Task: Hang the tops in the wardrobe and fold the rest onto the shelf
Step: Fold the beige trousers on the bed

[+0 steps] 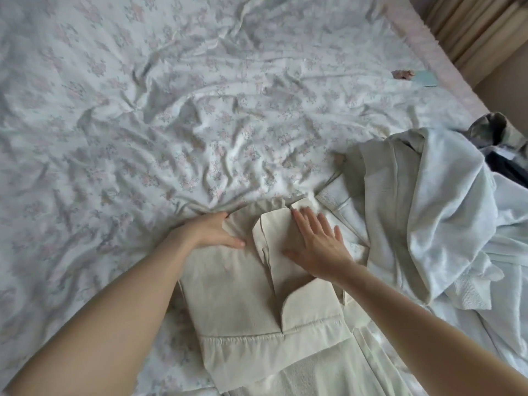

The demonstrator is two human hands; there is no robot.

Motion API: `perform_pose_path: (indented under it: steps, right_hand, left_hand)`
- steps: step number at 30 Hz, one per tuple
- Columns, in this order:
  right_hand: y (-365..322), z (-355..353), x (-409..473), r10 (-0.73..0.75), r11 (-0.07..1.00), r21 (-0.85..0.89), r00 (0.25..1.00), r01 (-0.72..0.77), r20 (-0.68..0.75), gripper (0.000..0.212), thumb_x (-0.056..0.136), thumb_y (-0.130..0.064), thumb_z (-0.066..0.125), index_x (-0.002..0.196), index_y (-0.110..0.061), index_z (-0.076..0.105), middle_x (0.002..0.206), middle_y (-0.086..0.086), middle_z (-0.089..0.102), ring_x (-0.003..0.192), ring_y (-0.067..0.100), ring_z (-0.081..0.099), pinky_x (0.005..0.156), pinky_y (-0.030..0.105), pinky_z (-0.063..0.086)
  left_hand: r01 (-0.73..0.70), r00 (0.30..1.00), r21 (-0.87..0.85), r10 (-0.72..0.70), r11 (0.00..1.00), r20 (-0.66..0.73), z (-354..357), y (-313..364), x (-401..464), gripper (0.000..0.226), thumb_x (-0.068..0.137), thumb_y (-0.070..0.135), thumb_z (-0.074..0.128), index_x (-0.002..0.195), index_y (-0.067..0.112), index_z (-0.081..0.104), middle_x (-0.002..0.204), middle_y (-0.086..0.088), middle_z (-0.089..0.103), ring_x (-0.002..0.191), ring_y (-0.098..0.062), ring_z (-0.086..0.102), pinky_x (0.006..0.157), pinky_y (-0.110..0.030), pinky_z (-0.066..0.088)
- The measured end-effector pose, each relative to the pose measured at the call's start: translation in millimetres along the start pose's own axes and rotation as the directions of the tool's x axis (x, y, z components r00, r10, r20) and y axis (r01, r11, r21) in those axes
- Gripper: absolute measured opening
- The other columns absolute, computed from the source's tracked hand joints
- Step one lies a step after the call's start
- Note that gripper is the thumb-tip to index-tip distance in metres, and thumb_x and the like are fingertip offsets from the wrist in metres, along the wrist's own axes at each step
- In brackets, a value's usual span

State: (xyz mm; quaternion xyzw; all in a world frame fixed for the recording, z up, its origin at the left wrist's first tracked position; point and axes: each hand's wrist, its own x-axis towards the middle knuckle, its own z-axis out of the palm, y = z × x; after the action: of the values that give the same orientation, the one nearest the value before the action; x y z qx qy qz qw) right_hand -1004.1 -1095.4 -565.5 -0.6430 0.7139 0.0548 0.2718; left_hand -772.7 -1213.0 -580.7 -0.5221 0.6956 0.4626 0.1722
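Note:
A cream garment (237, 292) with an elastic waistband lies partly folded on the bed in front of me. My left hand (210, 231) grips its far left edge, with the fingers tucked under the cloth and the thumb on top. My right hand (317, 241) lies flat with straight, spread fingers on a folded flap of the same garment. To the right is a heap of pale clothes (423, 212), one white-grey top draped over the others.
The bed (171, 110) has a wrinkled floral sheet. A dark and camouflage-patterned garment (503, 144) sits at the right edge. A small blue card (427, 78) and a brownish scrap lie near the bed's far right border. Beige curtains (471, 27) hang beyond.

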Motion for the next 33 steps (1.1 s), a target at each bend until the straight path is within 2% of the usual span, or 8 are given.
perform_pose_path:
  steps: [5, 9, 13, 17, 22, 26, 29, 33]
  right_hand:
    - [-13, -23, 37, -0.268, 0.951, -0.144, 0.962, 0.274, 0.056, 0.085, 0.087, -0.058, 0.051, 0.151, -0.029, 0.001, 0.159, -0.005, -0.006, 0.146, 0.018, -0.004, 0.116, 0.05, 0.004]
    - [-30, -45, 64, -0.245, 0.951, -0.12, 0.933, 0.284, 0.265, 0.098, 0.079, -0.046, 0.067, 0.15, -0.035, 0.001, 0.159, -0.01, -0.003, 0.146, 0.017, -0.007, 0.113, 0.058, 0.006]
    - [-39, -61, 72, -0.185, 0.942, -0.178, 0.881, 0.285, 0.436, 0.109, 0.069, -0.041, 0.076, 0.149, -0.037, 0.003, 0.158, -0.008, -0.01, 0.145, 0.019, -0.014, 0.113, 0.061, 0.003]
    - [-42, -85, 66, -0.116, 0.963, -0.164, 0.878, 0.214, 0.464, 0.084, 0.068, -0.043, 0.078, 0.136, -0.021, 0.034, 0.137, 0.001, 0.045, 0.123, 0.022, 0.042, 0.098, 0.039, 0.036]
    - [-46, -133, 54, -0.229, 0.948, -0.184, 0.96, 0.258, 0.164, 0.039, 0.071, -0.039, 0.076, 0.092, -0.022, 0.048, 0.092, -0.003, 0.056, 0.098, 0.024, 0.056, 0.071, 0.03, 0.034]
    - [-56, -159, 52, -0.314, 0.928, -0.274, 0.927, 0.253, -0.206, 0.037, 0.082, -0.039, 0.064, 0.111, -0.021, 0.052, 0.112, -0.001, 0.058, 0.109, 0.023, 0.052, 0.09, 0.037, 0.034]
    - [-59, -153, 40, -0.342, 0.92, -0.308, 0.883, 0.244, -0.321, 0.039, 0.085, -0.033, 0.056, 0.122, -0.023, 0.051, 0.119, -0.003, 0.055, 0.115, 0.021, 0.048, 0.101, 0.036, 0.026]
    - [-55, -133, 3, -0.365, 0.908, -0.361, 0.827, 0.214, -0.428, 0.036, 0.081, -0.027, 0.058, 0.116, -0.019, 0.056, 0.107, -0.001, 0.059, 0.106, 0.024, 0.052, 0.099, 0.039, 0.026]
  left_hand:
    - [0.03, 0.988, -0.09, -0.016, 0.995, 0.152, 0, 3, 4, 0.115, 0.06, 0.039, 0.087, 0.151, 0.026, 0.017, 0.152, 0.003, 0.032, 0.138, -0.02, 0.033, 0.114, -0.039, 0.029]
    - [-0.047, 0.99, -0.109, 0.061, 0.993, 0.123, 5, 11, -12, 0.065, 0.063, 0.029, 0.087, 0.123, 0.021, 0.062, 0.119, 0.004, 0.065, 0.111, -0.015, 0.059, 0.103, -0.036, 0.042]
    - [-0.135, 0.99, -0.099, 0.137, 0.986, 0.017, 7, 26, -36, 0.049, 0.065, 0.033, 0.082, 0.111, 0.025, 0.068, 0.11, 0.006, 0.069, 0.103, -0.013, 0.062, 0.097, -0.037, 0.047]
    - [-0.168, 0.986, -0.032, 0.168, 0.985, -0.003, -2, 42, -60, 0.043, 0.07, 0.035, 0.077, 0.109, 0.025, 0.065, 0.106, 0.009, 0.068, 0.098, -0.012, 0.062, 0.093, -0.036, 0.049]
    - [-0.115, 0.954, 0.268, 0.182, 0.956, -0.237, -45, 70, -73, 0.047, 0.069, 0.044, 0.077, 0.103, 0.02, 0.056, 0.096, 0.001, 0.065, 0.089, -0.02, 0.062, 0.07, -0.031, 0.048]
    - [-0.026, 0.799, 0.42, 0.271, 0.907, -0.536, -82, 84, -82, 0.044, 0.075, 0.047, 0.071, 0.104, 0.02, 0.052, 0.084, 0.001, 0.058, 0.077, -0.023, 0.057, 0.06, -0.029, 0.034]
    - [0.006, 0.692, 0.487, 0.348, 0.874, -0.633, -73, 82, -91, 0.04, 0.081, 0.044, 0.068, 0.106, 0.019, 0.051, 0.1, -0.001, 0.065, 0.092, -0.027, 0.062, 0.065, -0.032, 0.037]
    - [0.038, 0.544, 0.597, 0.484, 0.802, -0.685, -37, 80, -117, 0.037, 0.073, 0.036, 0.078, 0.093, 0.016, 0.055, 0.087, -0.002, 0.065, 0.084, -0.024, 0.062, 0.055, -0.033, 0.043]
